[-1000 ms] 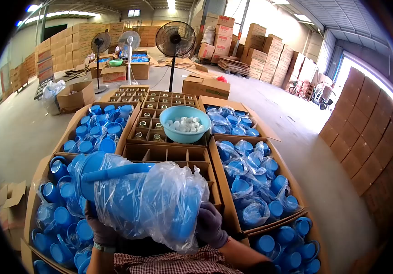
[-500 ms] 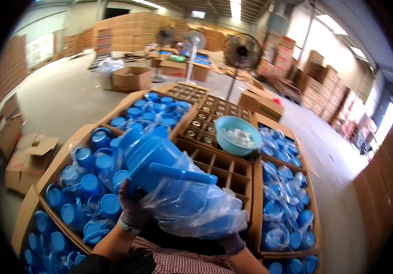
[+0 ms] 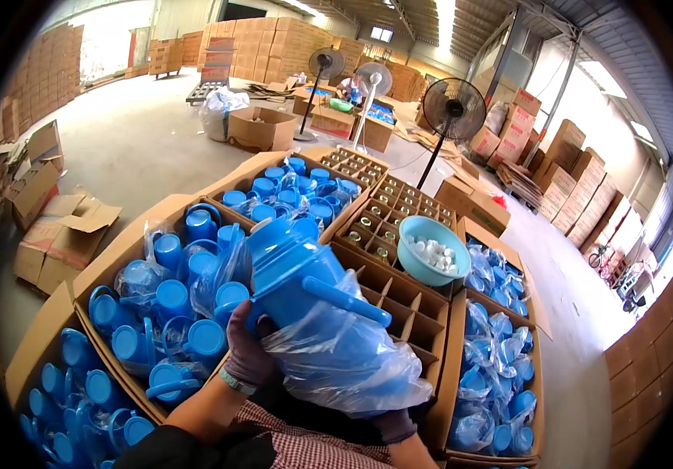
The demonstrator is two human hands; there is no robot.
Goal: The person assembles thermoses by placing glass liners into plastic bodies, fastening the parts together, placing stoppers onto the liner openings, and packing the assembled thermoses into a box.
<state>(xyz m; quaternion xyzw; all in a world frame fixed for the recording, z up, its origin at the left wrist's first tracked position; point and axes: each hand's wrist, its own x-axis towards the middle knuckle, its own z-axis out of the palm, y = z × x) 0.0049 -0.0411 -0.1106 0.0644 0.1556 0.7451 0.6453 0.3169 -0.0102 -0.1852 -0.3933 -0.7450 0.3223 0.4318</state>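
Note:
A blue thermos jug (image 3: 288, 270) with a side handle lies tilted across my front, its top end toward the upper left. A clear plastic bag (image 3: 352, 359) covers its lower part. My left hand (image 3: 249, 344), in a dark glove, is closed on the jug's side near the top. Under the bagged base is my gloved right hand (image 3: 396, 426); its fingers are mostly hidden behind the plastic. Directly left of the jug stands a carton of similar blue jugs (image 3: 171, 301), several of them in clear bags.
A divided carton (image 3: 422, 301) sits to the right, with a turquoise bowl (image 3: 408, 262) of small white pieces over its far side. Beyond are silver-topped flasks (image 3: 383, 219) in dividers. More blue jugs fill cartons on the right (image 3: 477, 383). A black fan (image 3: 454, 109) stands behind.
My view has turned, so the cartons appear shifted to the right, and the picture is sharper. Both hands keep their hold on the bagged jug, which stays tilted much as before.

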